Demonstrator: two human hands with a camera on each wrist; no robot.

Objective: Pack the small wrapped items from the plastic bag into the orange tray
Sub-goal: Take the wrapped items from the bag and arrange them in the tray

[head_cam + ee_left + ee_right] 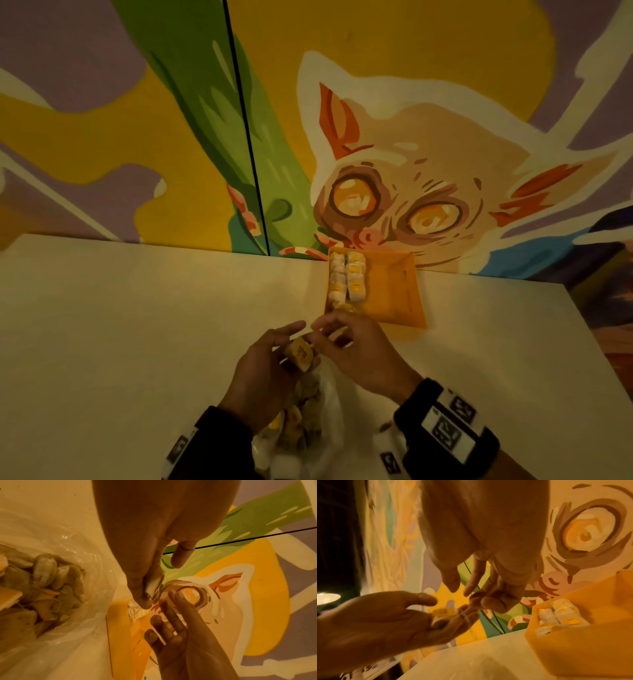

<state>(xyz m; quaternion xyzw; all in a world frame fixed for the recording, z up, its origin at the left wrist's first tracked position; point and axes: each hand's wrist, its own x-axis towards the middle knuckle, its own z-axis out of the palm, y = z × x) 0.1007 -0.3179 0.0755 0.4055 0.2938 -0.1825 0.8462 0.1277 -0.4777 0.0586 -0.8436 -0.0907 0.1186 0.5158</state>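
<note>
Wrapped item [300, 353] held in left hand [265, 373] fingers; right hand [356, 346] fingers loose, empty. Judged light, crinkly, slippery; best pinched across flat sides.

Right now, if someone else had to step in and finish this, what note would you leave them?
Left hand: holds one small wrapped item above the plastic bag.
Right hand: fingers loosely spread, reaching toward that item; whether it grips anything cannot be told.
Orange tray: on the table against the painted wall; two rows of wrapped items fill its left side, the right side is bare.
Bag: lies open near the person, many items inside.
Done: tray partly packed.
Left: place the held item, then keep moving items from the bag to the tray.
</note>
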